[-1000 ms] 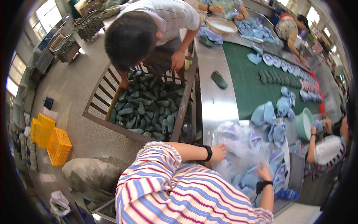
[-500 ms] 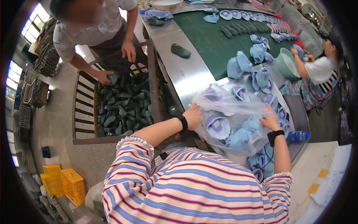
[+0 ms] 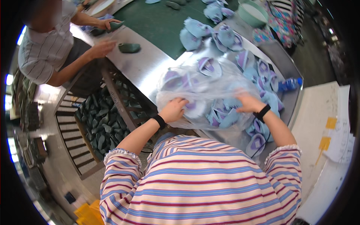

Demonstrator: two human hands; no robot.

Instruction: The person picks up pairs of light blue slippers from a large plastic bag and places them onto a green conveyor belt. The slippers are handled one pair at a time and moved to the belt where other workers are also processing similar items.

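Both our hands grip the clear bag of blue-and-purple shoe pieces on the steel table.

Our left hand (image 3: 173, 110) and right hand (image 3: 249, 104) each clutch the bag (image 3: 202, 93); we judge a gathered mouth prevents spills. Right: yellow labels (image 3: 327, 132) on white sheets; beyond, a blue bottle (image 3: 288, 84).

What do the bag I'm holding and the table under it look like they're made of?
Bag: thin clear plastic film, glossy and crinkled; the blue and purple pieces inside show through it. Table: probably stainless steel, brushed and shiny, reflecting light in a bright patch. Both hands, left and right, press on the bag.
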